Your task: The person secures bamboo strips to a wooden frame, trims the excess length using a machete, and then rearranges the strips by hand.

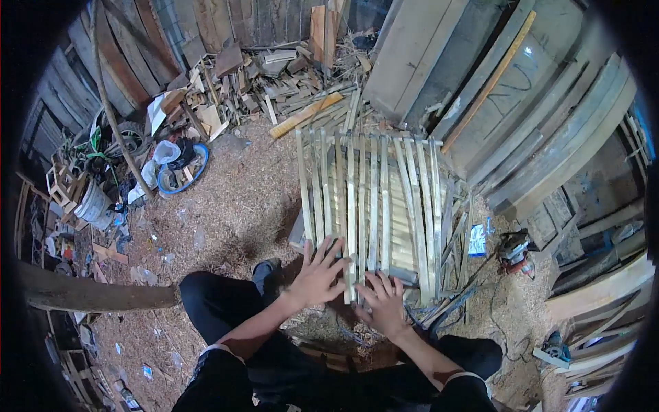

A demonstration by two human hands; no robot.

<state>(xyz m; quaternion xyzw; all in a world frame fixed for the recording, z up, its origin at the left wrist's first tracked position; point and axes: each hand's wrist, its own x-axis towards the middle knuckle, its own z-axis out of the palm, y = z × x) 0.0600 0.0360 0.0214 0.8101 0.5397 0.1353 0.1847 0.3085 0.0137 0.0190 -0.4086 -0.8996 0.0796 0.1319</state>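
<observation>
A row of long, thin wooden strips (362, 199) lies side by side in front of me, over more pale wood. My left hand (317, 278) is spread over the near ends of the strips at the left, fingers apart. My right hand (383, 300) rests by the near ends of the middle strips, its fingers apart and slightly bent. One strip (351, 226) reaches nearer to me than its neighbours and ends between the two hands. Neither hand is wrapped round a strip.
A scrap wood pile (274, 82) lies at the back. A blue basin (184, 177) and a white bucket (95, 206) stand left. Power tools (516, 253) lie right, near curved planks (583, 144). A beam (103, 295) juts in at left.
</observation>
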